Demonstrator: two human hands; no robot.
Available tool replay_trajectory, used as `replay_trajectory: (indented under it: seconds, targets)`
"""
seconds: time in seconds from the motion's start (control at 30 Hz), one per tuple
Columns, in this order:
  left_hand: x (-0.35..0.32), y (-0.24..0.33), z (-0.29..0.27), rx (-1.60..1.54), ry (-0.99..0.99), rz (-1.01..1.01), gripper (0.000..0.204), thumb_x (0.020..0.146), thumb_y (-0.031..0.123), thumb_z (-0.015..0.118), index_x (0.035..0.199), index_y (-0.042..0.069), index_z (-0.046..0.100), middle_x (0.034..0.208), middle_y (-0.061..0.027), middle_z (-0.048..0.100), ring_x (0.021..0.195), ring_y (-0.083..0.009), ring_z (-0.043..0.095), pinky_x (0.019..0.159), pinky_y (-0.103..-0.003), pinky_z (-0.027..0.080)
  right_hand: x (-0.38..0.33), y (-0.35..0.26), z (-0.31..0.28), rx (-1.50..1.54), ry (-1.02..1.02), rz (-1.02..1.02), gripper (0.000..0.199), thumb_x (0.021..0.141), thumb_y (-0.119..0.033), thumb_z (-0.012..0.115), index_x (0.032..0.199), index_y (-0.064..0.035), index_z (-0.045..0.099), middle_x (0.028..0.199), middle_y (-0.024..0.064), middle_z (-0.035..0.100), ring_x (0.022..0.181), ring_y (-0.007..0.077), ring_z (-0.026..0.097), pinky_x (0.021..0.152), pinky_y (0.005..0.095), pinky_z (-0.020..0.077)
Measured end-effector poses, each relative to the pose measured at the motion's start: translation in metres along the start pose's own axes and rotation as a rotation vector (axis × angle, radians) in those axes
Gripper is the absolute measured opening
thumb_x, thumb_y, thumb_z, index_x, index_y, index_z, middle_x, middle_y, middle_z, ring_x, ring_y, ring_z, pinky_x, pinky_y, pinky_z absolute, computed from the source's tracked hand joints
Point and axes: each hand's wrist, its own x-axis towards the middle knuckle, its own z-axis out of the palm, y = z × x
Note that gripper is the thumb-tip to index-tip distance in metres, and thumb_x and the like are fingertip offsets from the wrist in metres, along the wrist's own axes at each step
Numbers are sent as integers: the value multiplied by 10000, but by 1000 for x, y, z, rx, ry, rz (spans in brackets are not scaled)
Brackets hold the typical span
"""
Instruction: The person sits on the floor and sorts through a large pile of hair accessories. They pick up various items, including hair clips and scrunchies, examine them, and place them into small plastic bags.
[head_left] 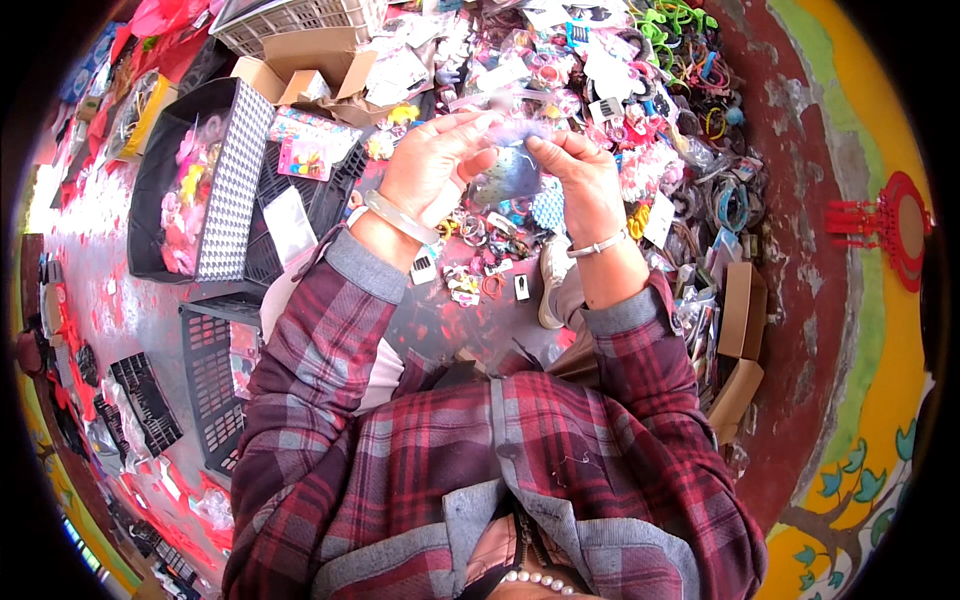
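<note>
In front of me I hold up a small clear plastic bag [512, 174] with something pale blue-grey showing in it; its exact kind is blurred. My left hand [437, 165] pinches its upper left side between thumb and fingers. My right hand [583, 180] grips the upper right side, thumb and forefinger pressed together. Beyond and below the hands lies a large pile of packaged hair accessories [560, 75]. Several loose hair ties [488, 287] and small tagged pieces lie on the floor beneath.
To the left stands a houndstooth-patterned bin [233, 185] with pink and yellow pieces inside, beside black plastic crates [212, 375]. An open cardboard box [318, 65] sits behind it. Brown cardboard boxes [742, 310] stand at right, near the red-painted wall base [800, 290].
</note>
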Motion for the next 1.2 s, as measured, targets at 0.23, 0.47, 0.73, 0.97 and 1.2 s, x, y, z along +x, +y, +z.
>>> replay_trajectory:
  seconds: [0.23, 0.47, 0.73, 0.97, 1.2]
  targets:
    - [-1, 3, 5, -92, -11, 49, 242, 892, 116, 475, 1082, -28, 521, 1036, -112, 581, 887, -158, 587, 758, -275, 512, 0, -3, 2, 103, 83, 1, 140, 794, -144, 649, 836, -10, 641, 681, -34, 554, 623, 39, 469, 575, 180, 378]
    - [-4, -4, 3, 42, -21, -22, 275, 915, 156, 435, 1106, -28, 504, 1071, -114, 558, 926, -175, 577, 789, -306, 505, -9, -31, 11, -749, 264, -935, 125, 708, -41, 647, 829, -71, 633, 794, 74, 595, 724, 232, 567, 650, 301, 447]
    - [-8, -19, 10, 227, -171, -19, 299, 933, 146, 369, 1178, -8, 443, 1063, -108, 558, 953, -186, 574, 820, -321, 484, -8, -14, 21, -920, 87, -975, 159, 658, -24, 624, 810, -69, 637, 770, 59, 597, 709, 236, 564, 622, 337, 455]
    - [-6, -23, 6, 536, -250, 102, 273, 900, 41, 331, 1116, -27, 485, 1024, -79, 566, 923, -154, 566, 777, -288, 494, -11, -16, 17, -1094, 73, -997, 145, 676, -54, 640, 819, -78, 639, 772, 50, 608, 681, 227, 569, 612, 317, 449]
    - [-3, -28, 5, 1136, -165, 505, 203, 832, 45, 418, 969, -18, 554, 766, -221, 593, 750, -305, 616, 640, -367, 464, -11, -18, 17, -1184, 10, -1050, 128, 623, -41, 637, 729, -92, 587, 681, 38, 546, 647, 229, 536, 580, 331, 435]
